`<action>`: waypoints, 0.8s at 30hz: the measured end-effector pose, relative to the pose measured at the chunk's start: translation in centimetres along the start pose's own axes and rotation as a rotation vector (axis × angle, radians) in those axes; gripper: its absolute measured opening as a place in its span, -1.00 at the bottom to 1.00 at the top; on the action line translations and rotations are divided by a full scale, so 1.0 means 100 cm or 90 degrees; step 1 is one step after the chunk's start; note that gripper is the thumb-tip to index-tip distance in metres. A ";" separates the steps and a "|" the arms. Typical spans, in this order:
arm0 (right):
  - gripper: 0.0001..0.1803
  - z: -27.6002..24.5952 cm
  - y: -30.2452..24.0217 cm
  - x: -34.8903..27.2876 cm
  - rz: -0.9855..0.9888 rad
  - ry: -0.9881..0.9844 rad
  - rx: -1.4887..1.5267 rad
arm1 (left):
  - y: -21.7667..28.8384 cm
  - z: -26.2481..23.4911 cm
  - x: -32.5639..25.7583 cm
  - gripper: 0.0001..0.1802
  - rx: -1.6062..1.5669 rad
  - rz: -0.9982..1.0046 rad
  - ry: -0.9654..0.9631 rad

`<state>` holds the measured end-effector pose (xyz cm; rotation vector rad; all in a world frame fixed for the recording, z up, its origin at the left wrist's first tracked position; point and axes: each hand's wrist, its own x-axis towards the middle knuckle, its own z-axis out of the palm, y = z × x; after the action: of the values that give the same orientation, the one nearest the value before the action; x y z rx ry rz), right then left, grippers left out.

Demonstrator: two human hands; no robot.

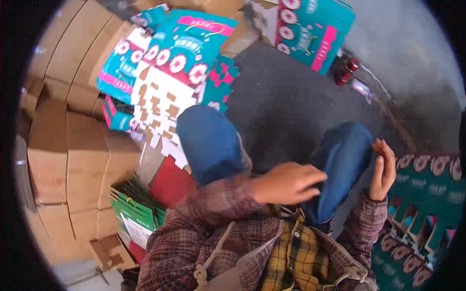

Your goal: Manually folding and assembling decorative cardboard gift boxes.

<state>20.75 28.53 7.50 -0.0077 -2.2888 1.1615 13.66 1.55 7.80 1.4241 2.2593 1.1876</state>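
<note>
My left hand [289,184] reaches across my lap toward my bent right knee, slightly blurred. Its fingers stretch out with nothing seen in them. At the outer side of that knee, my right hand [383,170] is raised with fingers apart, and it also holds nothing visible. To the right of it lie teal printed cardboard pieces [432,189] with flower shapes and cut-out slots. Beyond my left knee, a teal and pink printed carton [194,41] with a cord handle leans over a pile of white slotted cardboard sheets [162,92].
Brown cardboard boxes [48,150] are stacked along the left. Green paper bags [133,206] stand beside my left arm, near a red sheet [171,180]. Another teal carton [315,34] sits at the far right, next to a dark red bottle [347,72] on the grey floor [276,97].
</note>
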 end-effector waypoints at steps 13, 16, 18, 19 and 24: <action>-0.76 0.131 -0.051 0.057 -0.015 -0.411 -0.017 | -0.283 -0.120 -0.218 -0.68 -0.264 -0.612 0.650; -0.75 0.133 -0.031 0.058 0.000 -0.442 -0.155 | -0.321 -0.117 -0.199 -0.69 0.414 -0.515 0.598; -0.75 0.132 -0.021 0.054 0.006 -0.441 -0.173 | -0.332 -0.128 -0.171 -0.59 0.499 -0.497 0.607; -0.74 0.134 -0.019 0.053 0.004 -0.438 -0.168 | -0.338 -0.135 -0.170 -0.46 0.607 -0.481 0.612; -0.74 0.143 -0.024 0.053 -0.030 -0.447 -0.239 | -0.376 -0.150 -0.174 -0.37 0.678 -0.567 0.490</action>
<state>9.92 17.79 5.22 0.3615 -3.0724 0.7592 -10.54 -28.35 -13.64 -0.2089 3.6570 0.1498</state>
